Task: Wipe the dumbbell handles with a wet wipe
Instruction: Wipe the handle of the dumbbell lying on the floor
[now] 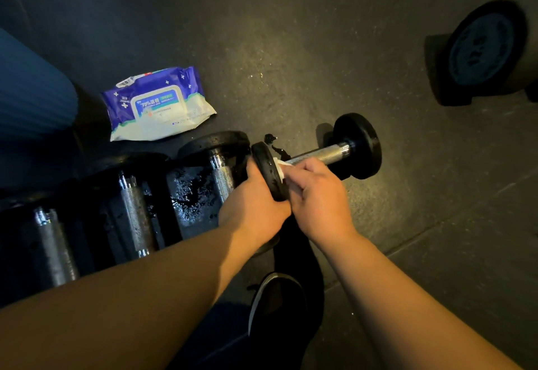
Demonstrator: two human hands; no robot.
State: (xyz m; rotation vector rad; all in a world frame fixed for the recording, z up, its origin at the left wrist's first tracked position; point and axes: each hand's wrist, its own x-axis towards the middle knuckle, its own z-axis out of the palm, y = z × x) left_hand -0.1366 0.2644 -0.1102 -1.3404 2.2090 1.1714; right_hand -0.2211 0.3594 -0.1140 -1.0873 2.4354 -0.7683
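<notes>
A small black dumbbell point(359, 145) with a knurled metal handle point(318, 154) lies on the dark floor at the centre. My left hand point(256, 198) grips its near end plate point(266, 166). My right hand point(320, 192) holds a white wet wipe point(281, 166), wrapped round the handle right beside that plate. Most of the wipe is hidden under my fingers. Three more dumbbells lie side by side to the left, their metal handles point(136, 209) bare; the nearest one point(222, 177) looks wet.
A blue and white pack of wet wipes point(158, 104) lies on the floor behind the row. A large dumbbell point(486, 52) stands at the far right. A blue ribbed object point(32, 90) is at the left edge. My shoe point(276, 302) is below my hands.
</notes>
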